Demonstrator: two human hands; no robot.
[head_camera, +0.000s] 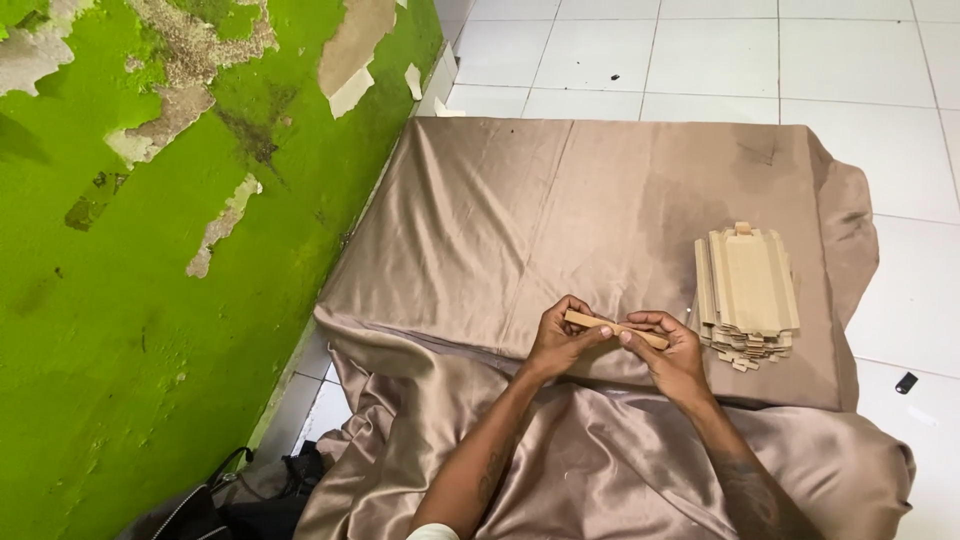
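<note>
The left hand (558, 340) pinches one end of a folded cardboard strip (614, 328), its grip clamped on it, just above the cloth-covered worktop (520, 210). The strip looks light, thin and fairly stiff — likely to crease if bent, best taken at its ends. The right hand (672, 352) clamps the other end; a stack of flat cardboard blanks (747, 295) lies just beside it.

bright, even, soft light; sharp focus, faint shadows, slight wide-angle bending at edges
</note>
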